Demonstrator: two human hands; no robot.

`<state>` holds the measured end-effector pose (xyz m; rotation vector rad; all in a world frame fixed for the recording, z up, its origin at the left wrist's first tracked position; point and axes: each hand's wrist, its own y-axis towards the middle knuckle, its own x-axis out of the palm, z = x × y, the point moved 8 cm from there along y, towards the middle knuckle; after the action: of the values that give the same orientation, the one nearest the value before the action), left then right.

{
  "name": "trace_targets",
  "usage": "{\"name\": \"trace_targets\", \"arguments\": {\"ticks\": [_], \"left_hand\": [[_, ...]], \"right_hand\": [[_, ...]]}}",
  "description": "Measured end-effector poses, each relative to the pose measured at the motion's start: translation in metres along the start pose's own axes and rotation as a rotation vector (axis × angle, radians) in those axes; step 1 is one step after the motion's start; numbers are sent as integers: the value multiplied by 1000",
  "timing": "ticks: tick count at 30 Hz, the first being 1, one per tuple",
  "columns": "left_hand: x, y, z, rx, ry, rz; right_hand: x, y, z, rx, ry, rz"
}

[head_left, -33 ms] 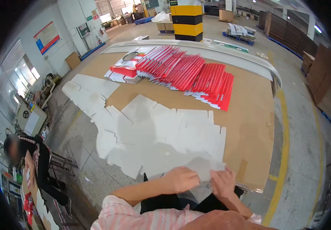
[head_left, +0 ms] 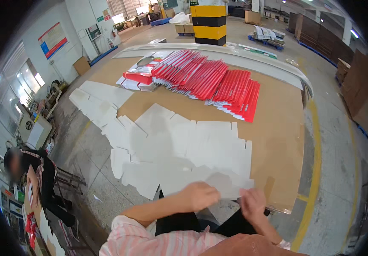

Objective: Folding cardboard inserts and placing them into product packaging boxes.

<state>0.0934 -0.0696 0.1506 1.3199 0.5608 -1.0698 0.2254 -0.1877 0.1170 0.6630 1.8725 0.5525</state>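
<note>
Overlapping flat white die-cut cardboard blanks point(head_left: 162, 141), with slots and tabs along their edges, lie across the near and left part of the table. My left hand point(head_left: 200, 196) is at their near edge, fingers curled, pinching the edge of the nearest white cardboard blank point(head_left: 224, 183). At that blank's right near corner is my right hand point(head_left: 253, 202), its thumb and fingers closed on the edge. The fingertips are partly hidden and slightly blurred. Beyond the blanks, a fanned row of red folded cartons point(head_left: 197, 74) lies on the brown cardboard table cover point(head_left: 278, 141).
A tape roll point(head_left: 145, 62) rests on a red-and-white stack at the table's far left. Behind the table stands a yellow-and-black pillar point(head_left: 209, 21). Another person point(head_left: 43, 183) sits at lower left by a bench. Brown board stacks point(head_left: 320, 36) line the right side.
My right hand has shifted slightly right and down. My left hand has risen a little, and the near white blank has shifted slightly with them.
</note>
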Motion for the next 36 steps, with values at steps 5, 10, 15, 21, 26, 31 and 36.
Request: {"name": "trace_targets", "arguments": {"ticks": [5, 10, 15, 21, 26, 31, 36], "left_hand": [[-31, 7, 49, 94, -95, 276], [105, 36, -9, -237, -87, -69], [167, 12, -85, -545, 94, -276], [147, -32, -36, -401, -76, -388], [125, -74, 10, -267, -326, -429], [32, -24, 6, -208, 287, 195], [91, -2, -63, -390, 319, -470]], "right_hand": [[-17, -21, 53, 354, 227, 162], [-6, 22, 68, 432, 391, 244], [-20, 35, 57, 379, 421, 326], [-75, -66, 146, 599, 492, 448], [-92, -120, 150, 616, 407, 440], [-103, -134, 138, 639, 391, 384], [-115, -133, 131, 549, 328, 377]]}}
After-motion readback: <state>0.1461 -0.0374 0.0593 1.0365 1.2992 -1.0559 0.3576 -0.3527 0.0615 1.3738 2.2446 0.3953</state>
